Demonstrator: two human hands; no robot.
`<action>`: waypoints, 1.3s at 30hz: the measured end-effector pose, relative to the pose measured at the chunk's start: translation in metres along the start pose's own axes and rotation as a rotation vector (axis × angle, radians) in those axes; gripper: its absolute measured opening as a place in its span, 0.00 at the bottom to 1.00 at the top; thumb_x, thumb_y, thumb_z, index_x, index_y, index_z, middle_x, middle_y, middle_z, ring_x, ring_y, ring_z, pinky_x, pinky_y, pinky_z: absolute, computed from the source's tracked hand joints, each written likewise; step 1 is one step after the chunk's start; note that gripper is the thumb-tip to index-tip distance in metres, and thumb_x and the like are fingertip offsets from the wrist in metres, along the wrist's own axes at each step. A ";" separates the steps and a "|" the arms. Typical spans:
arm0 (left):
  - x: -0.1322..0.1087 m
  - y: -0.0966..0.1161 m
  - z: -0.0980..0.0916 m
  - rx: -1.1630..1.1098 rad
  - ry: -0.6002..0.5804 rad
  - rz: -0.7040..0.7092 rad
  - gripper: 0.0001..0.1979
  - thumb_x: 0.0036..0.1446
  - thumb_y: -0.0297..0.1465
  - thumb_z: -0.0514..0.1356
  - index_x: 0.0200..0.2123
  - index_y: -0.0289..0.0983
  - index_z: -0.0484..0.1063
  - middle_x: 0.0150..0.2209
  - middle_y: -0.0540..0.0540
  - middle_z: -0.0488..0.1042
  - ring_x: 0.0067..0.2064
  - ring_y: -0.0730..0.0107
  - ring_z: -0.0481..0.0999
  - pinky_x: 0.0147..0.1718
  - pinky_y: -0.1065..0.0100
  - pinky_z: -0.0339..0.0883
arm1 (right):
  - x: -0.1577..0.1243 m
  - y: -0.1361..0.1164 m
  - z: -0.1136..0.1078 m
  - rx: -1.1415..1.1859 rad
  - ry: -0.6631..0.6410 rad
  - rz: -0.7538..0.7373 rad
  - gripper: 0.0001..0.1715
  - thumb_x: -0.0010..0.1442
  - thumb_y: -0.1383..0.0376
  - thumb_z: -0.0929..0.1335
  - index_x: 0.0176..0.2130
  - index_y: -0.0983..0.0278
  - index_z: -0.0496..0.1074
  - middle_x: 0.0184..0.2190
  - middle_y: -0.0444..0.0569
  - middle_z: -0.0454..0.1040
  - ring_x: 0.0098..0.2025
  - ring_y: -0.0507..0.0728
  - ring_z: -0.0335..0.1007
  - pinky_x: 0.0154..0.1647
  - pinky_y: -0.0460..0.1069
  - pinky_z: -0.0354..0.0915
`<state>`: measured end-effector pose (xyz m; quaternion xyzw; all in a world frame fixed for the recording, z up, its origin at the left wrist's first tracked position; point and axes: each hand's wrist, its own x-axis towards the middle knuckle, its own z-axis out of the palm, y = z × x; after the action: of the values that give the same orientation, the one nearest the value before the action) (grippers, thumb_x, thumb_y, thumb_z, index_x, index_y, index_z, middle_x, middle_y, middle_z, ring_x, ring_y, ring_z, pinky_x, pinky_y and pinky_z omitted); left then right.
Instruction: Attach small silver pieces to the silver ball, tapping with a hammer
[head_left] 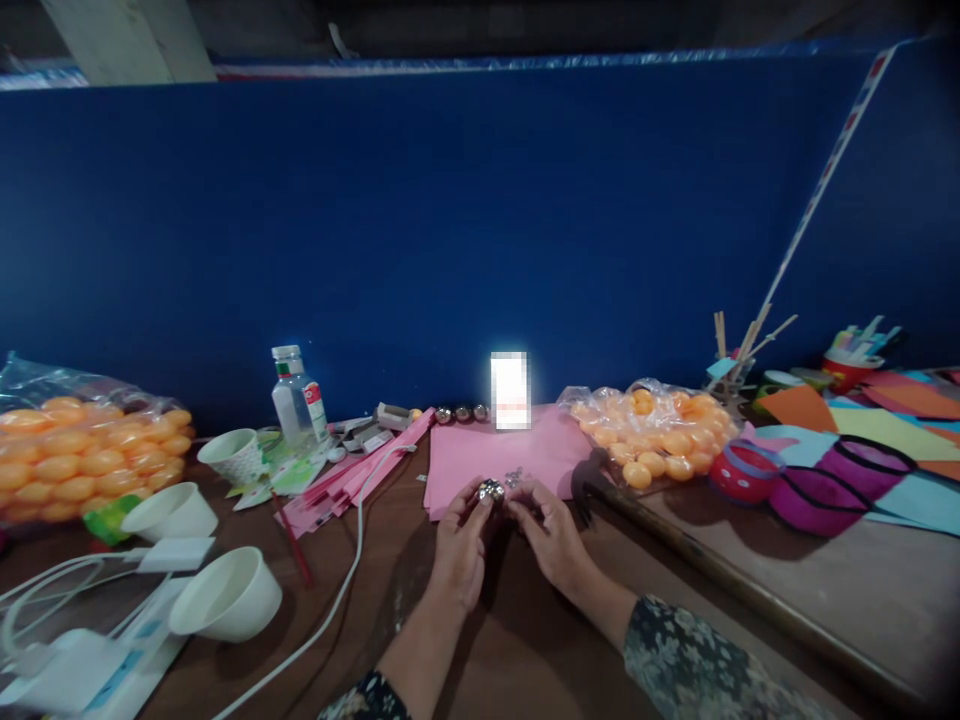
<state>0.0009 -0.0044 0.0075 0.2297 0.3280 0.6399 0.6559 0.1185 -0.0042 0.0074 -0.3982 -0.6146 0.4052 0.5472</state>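
Observation:
A small shiny silver ball (491,491) is pinched between the thumb and fingers of my left hand (463,540), just in front of the pink paper sheets (465,455). Close beside it on the right is my right hand (551,530), its thumb and index finger pressed together; whatever is between them is too small to make out. Several tiny silvery pieces (514,477) lie on the pink paper beyond the fingertips. Along the paper's back edge stands a row of similar silver balls (462,413), next to a bright, blurred-out upright rectangle (510,390).
On the right are a hammer (697,550), a bag of orange balls (660,430) and purple cups (825,490). A white cable (356,560), pale cups (225,595), a power strip (142,640), a clear bottle (298,405) and another orange-ball bag (82,450) occupy the left.

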 end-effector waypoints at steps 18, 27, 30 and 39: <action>0.000 0.000 0.000 0.005 0.003 -0.013 0.22 0.42 0.25 0.64 0.45 0.37 0.68 0.38 0.45 0.75 0.39 0.70 0.74 0.45 0.65 0.63 | 0.002 -0.006 0.000 0.073 -0.013 0.093 0.06 0.51 0.64 0.66 0.30 0.65 0.70 0.27 0.45 0.71 0.31 0.53 0.65 0.34 0.47 0.62; 0.000 -0.002 -0.002 0.020 -0.044 -0.011 0.23 0.44 0.25 0.63 0.47 0.37 0.67 0.40 0.44 0.75 0.43 0.68 0.73 0.49 0.64 0.61 | 0.003 0.002 -0.001 0.085 0.028 0.155 0.09 0.49 0.61 0.68 0.29 0.65 0.71 0.25 0.44 0.70 0.27 0.52 0.64 0.29 0.46 0.61; 0.001 -0.003 -0.003 0.020 -0.047 -0.006 0.23 0.44 0.25 0.63 0.46 0.37 0.67 0.41 0.44 0.75 0.43 0.67 0.73 0.49 0.63 0.60 | 0.003 0.001 -0.002 0.073 0.025 0.165 0.09 0.50 0.61 0.67 0.30 0.66 0.71 0.26 0.45 0.70 0.28 0.52 0.64 0.29 0.45 0.61; 0.002 -0.004 -0.003 0.049 -0.049 0.007 0.22 0.43 0.26 0.64 0.44 0.37 0.68 0.41 0.45 0.74 0.43 0.68 0.73 0.50 0.62 0.59 | 0.003 0.003 -0.004 0.051 0.008 0.171 0.09 0.51 0.61 0.67 0.31 0.66 0.71 0.27 0.45 0.71 0.30 0.52 0.65 0.32 0.46 0.61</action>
<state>0.0015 -0.0031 0.0022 0.2627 0.3267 0.6280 0.6556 0.1222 0.0005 0.0059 -0.4366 -0.5657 0.4645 0.5231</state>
